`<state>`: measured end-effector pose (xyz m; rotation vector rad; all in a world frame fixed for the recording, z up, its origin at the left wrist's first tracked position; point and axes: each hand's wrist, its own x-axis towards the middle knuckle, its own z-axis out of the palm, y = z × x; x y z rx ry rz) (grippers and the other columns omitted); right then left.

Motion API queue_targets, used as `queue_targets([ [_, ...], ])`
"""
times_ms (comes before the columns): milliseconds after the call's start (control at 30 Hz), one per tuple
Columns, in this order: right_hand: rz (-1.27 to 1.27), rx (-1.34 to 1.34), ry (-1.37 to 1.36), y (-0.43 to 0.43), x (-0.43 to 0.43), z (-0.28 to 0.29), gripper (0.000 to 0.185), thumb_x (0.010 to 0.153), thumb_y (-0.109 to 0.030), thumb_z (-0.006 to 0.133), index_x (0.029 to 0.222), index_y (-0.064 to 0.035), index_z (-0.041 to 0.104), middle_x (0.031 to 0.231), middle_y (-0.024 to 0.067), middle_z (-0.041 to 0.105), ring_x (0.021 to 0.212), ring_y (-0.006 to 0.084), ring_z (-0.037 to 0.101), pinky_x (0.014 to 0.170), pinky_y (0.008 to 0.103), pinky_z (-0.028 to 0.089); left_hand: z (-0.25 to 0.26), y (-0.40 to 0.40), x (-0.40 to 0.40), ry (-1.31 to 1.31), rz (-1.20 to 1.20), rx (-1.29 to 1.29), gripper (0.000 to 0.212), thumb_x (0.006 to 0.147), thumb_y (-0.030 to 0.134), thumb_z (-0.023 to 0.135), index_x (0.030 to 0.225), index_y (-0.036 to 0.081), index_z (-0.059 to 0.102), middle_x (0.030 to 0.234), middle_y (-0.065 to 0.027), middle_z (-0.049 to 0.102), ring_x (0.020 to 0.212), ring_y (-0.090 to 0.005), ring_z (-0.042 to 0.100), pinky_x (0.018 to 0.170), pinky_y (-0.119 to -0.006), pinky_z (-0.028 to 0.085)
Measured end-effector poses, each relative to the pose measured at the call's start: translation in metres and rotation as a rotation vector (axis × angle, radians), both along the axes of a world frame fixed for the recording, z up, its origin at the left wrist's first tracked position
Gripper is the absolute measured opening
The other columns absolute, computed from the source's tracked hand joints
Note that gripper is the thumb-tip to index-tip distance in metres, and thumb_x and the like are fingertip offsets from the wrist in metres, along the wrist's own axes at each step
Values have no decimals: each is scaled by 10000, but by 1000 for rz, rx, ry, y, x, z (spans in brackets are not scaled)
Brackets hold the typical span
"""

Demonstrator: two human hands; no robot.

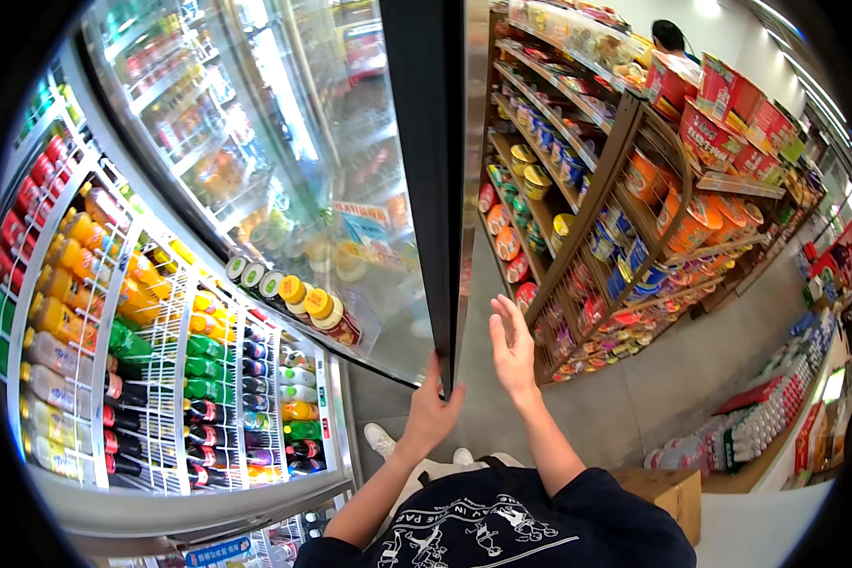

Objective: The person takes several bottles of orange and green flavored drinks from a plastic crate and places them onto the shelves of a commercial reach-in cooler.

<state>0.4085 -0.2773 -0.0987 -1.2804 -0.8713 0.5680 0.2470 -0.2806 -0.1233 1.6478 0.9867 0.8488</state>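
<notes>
A glass cooler door point(369, 234) with a black frame point(426, 142) stands swung out in front of me. My left hand point(429, 422) is at the frame's near lower part, forefinger on the glass side and thumb on the other. To the right of the door, my right hand point(515, 348) is raised in the air, fingers apart and holding nothing. Bottles with yellow caps point(319, 305) and several cans point(252, 275) stand along the door's inner side. At my left is the open drinks cooler, its white wire racks point(184, 369) filled with orange, green and dark bottles point(209, 412).
Shelving with instant noodle cups point(710, 135) rises at the right, its brown end rack point(589, 206) near my right hand. A cardboard box point(660, 490) and packs of bottles point(745, 419) lie at lower right. A person point(671, 42) is beyond the shelves. Grey tiled floor point(596, 412) runs between.
</notes>
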Motion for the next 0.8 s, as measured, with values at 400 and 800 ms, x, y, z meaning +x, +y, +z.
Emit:
queue_targets([
  [400, 480, 45, -79, -4, -66, 1, 378, 1024, -361, 381, 903, -25, 508, 724, 9, 468, 664, 101, 411, 599, 279, 374, 9, -51, -55, 36, 356, -6, 339, 905, 93, 551, 1195, -83, 540, 943, -221, 675, 934, -185, 672, 763, -306, 517],
  [800, 1304, 27, 83, -27, -146, 39, 482, 986, -453, 425, 731, -49, 488, 648, -22, 431, 600, 82, 381, 541, 254, 337, -10, -111, -158, 176, 769, -37, 195, 878, 113, 530, 834, -59, 607, 520, -122, 462, 480, -109, 416, 473, -313, 345],
])
